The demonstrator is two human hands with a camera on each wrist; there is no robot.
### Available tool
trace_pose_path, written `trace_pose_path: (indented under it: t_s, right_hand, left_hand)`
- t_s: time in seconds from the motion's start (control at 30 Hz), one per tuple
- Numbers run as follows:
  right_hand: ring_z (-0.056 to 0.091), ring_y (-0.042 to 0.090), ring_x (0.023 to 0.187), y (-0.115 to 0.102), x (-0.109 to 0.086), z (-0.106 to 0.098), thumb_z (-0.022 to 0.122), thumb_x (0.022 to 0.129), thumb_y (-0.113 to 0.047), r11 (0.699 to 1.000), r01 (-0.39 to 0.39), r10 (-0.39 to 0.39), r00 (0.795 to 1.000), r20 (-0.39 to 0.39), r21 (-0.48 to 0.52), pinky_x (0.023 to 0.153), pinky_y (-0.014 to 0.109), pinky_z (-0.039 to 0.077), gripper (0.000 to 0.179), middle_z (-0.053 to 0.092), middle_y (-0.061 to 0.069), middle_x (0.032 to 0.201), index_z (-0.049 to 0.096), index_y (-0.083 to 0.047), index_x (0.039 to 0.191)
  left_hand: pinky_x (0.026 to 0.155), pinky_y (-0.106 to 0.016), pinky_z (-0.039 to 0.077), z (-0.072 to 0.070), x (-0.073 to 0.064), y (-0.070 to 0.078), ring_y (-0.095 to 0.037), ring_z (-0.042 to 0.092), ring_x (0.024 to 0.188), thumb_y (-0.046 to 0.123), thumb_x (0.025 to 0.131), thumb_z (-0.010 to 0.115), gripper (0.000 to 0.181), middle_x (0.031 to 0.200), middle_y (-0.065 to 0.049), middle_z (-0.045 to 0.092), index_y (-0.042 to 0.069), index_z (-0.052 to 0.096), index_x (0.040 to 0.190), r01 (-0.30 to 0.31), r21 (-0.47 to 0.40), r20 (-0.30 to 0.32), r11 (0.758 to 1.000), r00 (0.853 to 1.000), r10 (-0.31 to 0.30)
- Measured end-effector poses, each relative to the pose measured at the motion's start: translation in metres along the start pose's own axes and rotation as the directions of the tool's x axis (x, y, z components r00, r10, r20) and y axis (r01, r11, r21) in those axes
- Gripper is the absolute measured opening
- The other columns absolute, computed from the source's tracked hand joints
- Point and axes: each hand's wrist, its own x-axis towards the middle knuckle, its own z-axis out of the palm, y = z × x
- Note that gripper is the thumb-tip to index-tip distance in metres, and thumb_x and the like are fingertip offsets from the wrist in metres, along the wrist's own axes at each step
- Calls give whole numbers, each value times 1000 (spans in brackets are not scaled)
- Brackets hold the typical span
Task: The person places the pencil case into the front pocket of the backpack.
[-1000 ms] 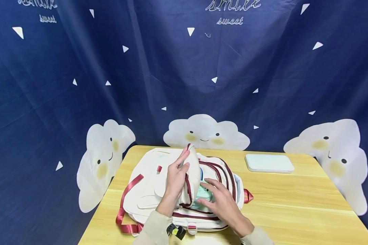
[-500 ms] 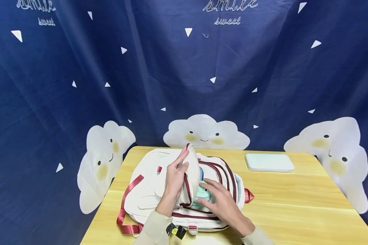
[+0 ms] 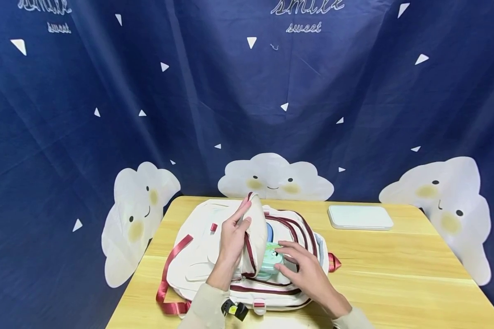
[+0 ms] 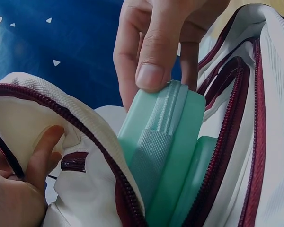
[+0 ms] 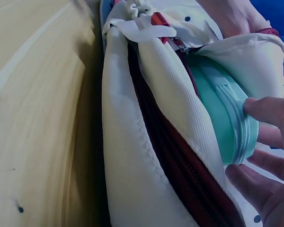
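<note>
A white backpack (image 3: 201, 219) with dark red zips lies on the table, its pocket unzipped. My left hand (image 3: 232, 237) holds the pocket's front flap (image 3: 255, 233) raised; in the left wrist view its fingers (image 4: 45, 151) reach against the flap's inner side. Partly out of the pocket is a mint-green zippered case (image 3: 271, 258). My right hand (image 3: 306, 269) grips the case's end, thumb on one face and fingers around the other, as the right wrist view shows. Its lower part is hidden in the pocket. A second mint-green surface (image 4: 201, 156) shows beside it.
A blue item (image 3: 269, 232) shows inside the pocket behind the case. A flat white box (image 3: 360, 217) lies at the table's back right. Red straps (image 3: 170, 306) trail from the backpack's left side. A dark blue curtain (image 3: 247, 91) hangs behind the wooden table (image 3: 411, 265).
My right hand has shifted slightly right, and more of the mint-green case now shows out of the pocket. My left hand still holds the flap up.
</note>
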Motion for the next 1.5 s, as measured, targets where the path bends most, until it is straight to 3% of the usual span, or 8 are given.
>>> trace_pose_path:
  t_s: [0.17,0.3,0.47,0.67,0.93,1.17,1.33,1.5]
  right_hand:
    - [71,28,128,2,-3,0,87,94,-17,997,-44,45,999,-9,69,94,29,65,31,72,11,142,81,-15,124]
    - [71,27,129,2,-3,2,88,92,-16,995,-73,76,997,-26,71,96,29,64,31,74,9,141,81,-16,123]
    - [72,24,127,1,-3,4,90,90,-13,996,-71,74,995,-61,57,95,31,65,32,75,8,139,82,-16,121]
    - [73,22,126,2,-2,10,90,89,-12,997,-55,59,995,-85,54,93,30,65,32,76,8,138,83,-18,120]
    - [70,36,131,0,3,16,88,91,-12,993,-64,70,995,-72,95,96,37,64,32,75,9,141,82,-15,122]
    - [68,38,134,1,6,20,87,93,-14,992,-70,76,996,-55,106,98,42,63,31,74,10,143,82,-16,124]
    - [69,36,133,2,5,20,87,93,-15,992,-63,70,996,-53,113,98,40,64,30,74,7,142,82,-18,123]
    - [69,29,133,3,6,14,87,93,-15,989,-68,71,997,-18,131,100,36,63,30,74,6,142,82,-20,122]
  left_hand:
    - [126,-19,34,0,0,-1,-18,40,161,-9,101,58,48,164,-6,56,-1,66,147,3,-6,-7,1000,1000,-3]
    - [126,-18,33,2,0,-3,-18,40,161,-9,101,58,48,163,-4,57,0,66,147,4,4,-11,1000,1000,-4]
    - [127,-19,32,5,-2,-4,-19,41,161,-9,101,58,47,163,-4,57,0,67,147,-9,20,-13,1000,1000,9]
    - [121,-12,36,9,-5,-4,-15,44,158,-8,102,59,46,160,0,60,3,69,146,-22,12,-27,1000,999,23]
    - [120,-11,37,12,-8,-4,-12,43,158,-5,103,59,47,161,4,59,6,68,147,-15,21,-30,1000,999,15]
    - [120,-11,37,12,-8,-4,-12,42,159,-5,104,59,46,161,4,59,6,67,148,-16,18,-24,1000,1000,16]
    - [124,-18,36,11,-8,-4,-13,41,160,-4,104,58,46,162,3,58,5,67,148,-8,32,-3,999,1000,8]
    - [130,-36,34,9,-6,-3,-15,41,160,-3,104,58,46,163,5,57,7,68,148,-19,128,33,992,999,15]
